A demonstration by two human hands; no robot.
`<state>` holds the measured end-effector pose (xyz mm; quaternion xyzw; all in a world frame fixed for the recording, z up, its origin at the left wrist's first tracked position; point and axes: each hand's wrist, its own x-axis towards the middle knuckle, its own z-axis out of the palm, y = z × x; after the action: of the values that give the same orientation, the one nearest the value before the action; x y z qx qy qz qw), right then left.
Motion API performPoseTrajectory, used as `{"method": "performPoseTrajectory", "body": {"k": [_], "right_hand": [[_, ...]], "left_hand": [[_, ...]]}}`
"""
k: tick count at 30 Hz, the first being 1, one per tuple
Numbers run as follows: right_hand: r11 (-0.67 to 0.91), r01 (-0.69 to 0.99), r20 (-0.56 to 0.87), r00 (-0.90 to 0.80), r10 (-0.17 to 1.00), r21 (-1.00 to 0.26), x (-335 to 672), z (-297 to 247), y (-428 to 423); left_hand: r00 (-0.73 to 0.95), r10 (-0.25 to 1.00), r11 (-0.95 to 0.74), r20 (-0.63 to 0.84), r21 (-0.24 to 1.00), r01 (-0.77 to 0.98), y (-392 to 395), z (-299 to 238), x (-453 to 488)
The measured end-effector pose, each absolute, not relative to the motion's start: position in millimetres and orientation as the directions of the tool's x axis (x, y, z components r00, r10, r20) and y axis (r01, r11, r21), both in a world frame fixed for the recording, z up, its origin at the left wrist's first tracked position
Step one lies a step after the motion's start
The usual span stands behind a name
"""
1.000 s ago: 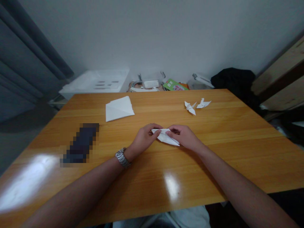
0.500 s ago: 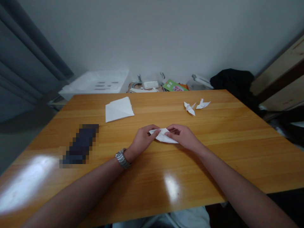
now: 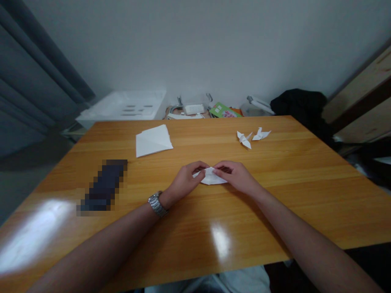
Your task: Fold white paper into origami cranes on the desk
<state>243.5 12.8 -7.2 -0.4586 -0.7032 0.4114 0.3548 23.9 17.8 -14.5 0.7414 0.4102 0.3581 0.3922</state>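
A small folded sheet of white paper [image 3: 210, 177] is held between my two hands, over the middle of the wooden table [image 3: 189, 228]. My left hand [image 3: 190, 177] pinches its left end, thumb on the near face and fingers behind. On the other side, my right hand [image 3: 233, 174] grips the upper right part between thumb and curled fingers. Parts of the paper are covered by my fingers. Two folded white paper cranes [image 3: 244, 139] rest farther back on the right. A stack of white paper sheets [image 3: 153, 141] lies at the back left.
A dark, pixelated flat object [image 3: 104, 185] lies on the left of the table. Beyond the far edge are a white foam tray [image 3: 122, 103], a green booklet [image 3: 224, 110] and a dark cloth heap [image 3: 299, 103].
My left thumb and fingers have shifted slightly on the folded paper, and more of its middle face now shows. My right hand stays nearly in place.
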Motion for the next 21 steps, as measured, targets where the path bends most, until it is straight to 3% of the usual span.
{"method": "performPoseTrajectory", "body": {"k": [14,21], "right_hand": [[0.201,0.391,0.075,-0.314,0.946,-0.898,242.5,-3.1,9.7],[0.254,0.394,0.108,-0.357,0.928,-0.883,243.0,-3.2,9.0]], "left_hand": [[0.389,0.898,-0.33,0.206,0.899,0.286,19.1,-14.8,24.2],[0.425,0.878,-0.362,0.22,0.887,0.288,18.1,-19.0,25.5]]}}
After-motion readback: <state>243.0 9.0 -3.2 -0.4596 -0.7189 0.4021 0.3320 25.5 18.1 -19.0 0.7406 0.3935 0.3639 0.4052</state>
